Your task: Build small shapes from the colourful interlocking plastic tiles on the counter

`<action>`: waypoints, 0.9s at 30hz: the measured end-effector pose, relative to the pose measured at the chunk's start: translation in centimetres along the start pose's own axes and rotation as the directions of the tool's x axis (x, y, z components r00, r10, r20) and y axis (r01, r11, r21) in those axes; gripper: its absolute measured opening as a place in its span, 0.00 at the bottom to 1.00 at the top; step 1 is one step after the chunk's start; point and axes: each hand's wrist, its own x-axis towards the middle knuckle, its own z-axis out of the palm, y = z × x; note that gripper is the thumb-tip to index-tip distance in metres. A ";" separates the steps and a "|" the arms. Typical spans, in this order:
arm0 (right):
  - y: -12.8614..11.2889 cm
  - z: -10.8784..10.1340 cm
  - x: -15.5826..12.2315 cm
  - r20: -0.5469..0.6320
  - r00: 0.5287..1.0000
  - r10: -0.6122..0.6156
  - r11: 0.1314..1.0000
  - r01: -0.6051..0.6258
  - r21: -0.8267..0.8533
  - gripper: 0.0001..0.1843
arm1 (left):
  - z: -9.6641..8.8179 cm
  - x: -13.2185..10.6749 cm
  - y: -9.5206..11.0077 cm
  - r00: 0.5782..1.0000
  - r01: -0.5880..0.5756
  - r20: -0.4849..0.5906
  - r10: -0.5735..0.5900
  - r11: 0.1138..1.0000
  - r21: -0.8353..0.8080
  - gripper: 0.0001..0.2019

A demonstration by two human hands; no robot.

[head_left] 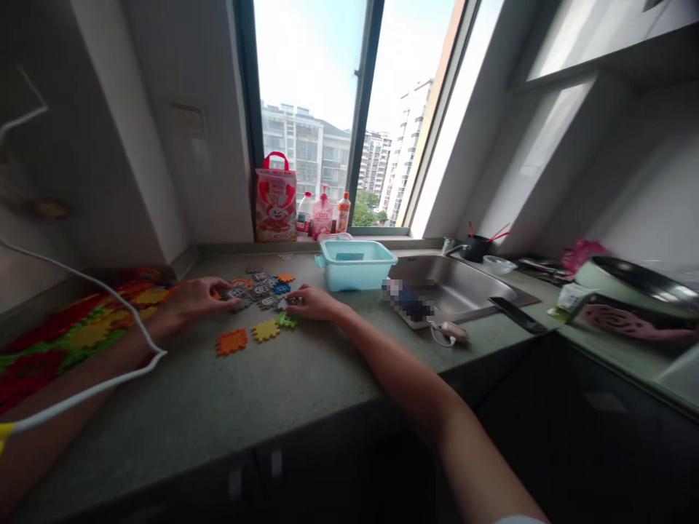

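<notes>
Fingers [230, 292] of the left hand [195, 303] curl down onto the near edge of a heap of grey interlocking plastic tiles [256, 292], bunched rather than spread; whether they pinch one, I cannot tell. Fingers [292, 304] of the right hand [318, 303] lie loosely together on the heap's far side, against a small pale piece [284, 303], and whether that piece is gripped is also unclear. The heap sits between both hands on the tabletop [164, 429].

Close by, a blue tile [281, 288] and an orange tile [285, 277] lie at 12 o'clock. A green tile [287, 320] sits just below the right fingers, while a yellow tile [266, 330] and a second orange tile [231, 341] lie apart at 6 to 7 o'clock.

Farther out at 9 o'clock, beyond the left forearm, spreads a red, yellow and green sheet [81, 338], possibly of joined tiles. A white cable [147, 342] loops across that forearm. At 2 o'clock, a turquoise plastic basket [354, 267] stands between the hands and a steel sink [453, 284], and a pixelated object [409, 300] blocks the sink's near corner. At 12 o'clock, on the windowsill, stand a red-handled printed bag [276, 200] and three bottles [322, 215].
</notes>
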 end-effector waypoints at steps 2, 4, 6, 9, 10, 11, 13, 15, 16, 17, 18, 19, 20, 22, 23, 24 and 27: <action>-0.6 -1.0 -0.2 -0.013 1.000 -0.012 0.999 0.012 -0.050 0.26 | 1.0 1.1 -0.2 0.999 0.050 0.012 -0.051 0.998 0.047 0.36; -1.5 -2.8 -1.0 -0.085 0.996 -0.023 0.997 0.017 -0.081 0.27 | 2.1 1.7 -0.5 1.000 0.030 0.001 -0.030 0.996 0.085 0.32; -2.4 -5.2 -2.8 -0.193 0.981 -0.007 0.998 -0.005 -0.058 0.25 | 2.7 1.7 -0.7 1.000 -0.016 -0.024 0.020 0.991 0.131 0.30; -2.8 -8.9 -7.6 -0.341 0.927 0.159 0.986 -0.167 0.005 0.22 | 2.8 1.1 -0.6 0.999 -0.032 -0.023 0.036 0.988 0.153 0.36; -2.4 -9.9 -9.6 -0.394 0.884 0.252 0.959 -0.281 -0.017 0.22 | 2.6 0.8 -0.3 0.999 -0.024 -0.017 0.027 0.988 0.153 0.39; -1.7 -10.8 -11.6 -0.447 0.825 0.346 0.911 -0.409 -0.049 0.23 | 2.4 0.5 -0.1 1.000 -0.020 -0.008 0.022 0.987 0.157 0.40; 0.3 -12.2 -15.3 -0.499 0.695 0.518 0.762 -0.640 -0.101 0.29 | 2.1 0.1 0.5 1.000 -0.029 0.000 0.030 0.983 0.181 0.39; 2.4 -13.2 -18.0 -0.468 0.605 0.644 0.610 -0.775 -0.162 0.39 | 1.9 -0.2 1.0 0.999 -0.049 -0.009 0.052 0.977 0.206 0.35; 3.4 -13.5 -18.8 -0.426 0.578 0.696 0.558 -0.809 -0.187 0.44 | 1.9 -0.3 1.1 0.998 -0.060 -0.012 0.064 0.975 0.212 0.34; 4.1 -13.7 -19.4 -0.371 0.559 0.741 0.523 -0.828 -0.204 0.47 | 2.0 -0.4 1.2 0.997 -0.069 -0.016 0.074 0.974 0.216 0.33; 4.8 -13.8 -19.7 -0.314 0.546 0.777 0.502 -0.838 -0.216 0.50 | 2.0 -0.5 1.2 0.997 -0.073 -0.020 0.079 0.973 0.217 0.33; 5.3 -13.8 -19.8 -0.264 0.537 0.801 0.492 -0.842 -0.222 0.52 | 2.1 -0.5 1.2 0.997 -0.073 -0.023 0.080 0.974 0.215 0.34; 5.6 -13.8 -19.8 -0.230 0.533 0.814 0.488 -0.843 -0.226 0.53 | 2.1 -0.6 1.1 0.996 -0.074 -0.024 0.081 0.975 0.210 0.34; 6.2 -13.6 -19.5 -0.218 0.534 0.817 0.487 -0.841 -0.237 0.53 | 2.2 -0.7 1.0 0.996 -0.075 -0.026 0.082 0.977 0.199 0.33; 6.4 -13.5 -19.4 -0.229 0.536 0.812 0.485 -0.840 -0.244 0.54 | 2.2 -0.7 1.0 0.996 -0.074 -0.029 0.081 0.978 0.195 0.33; 6.6 -13.4 -19.3 -0.242 0.539 0.807 0.485 -0.838 -0.250 0.53 | 2.2 -0.8 1.0 0.996 -0.071 -0.032 0.078 0.978 0.195 0.33; 7.1 -13.2 -19.1 -0.261 0.553 0.792 0.494 -0.830 -0.259 0.54 | 2.2 -0.8 0.9 0.996 -0.067 -0.045 0.076 0.980 0.190 0.34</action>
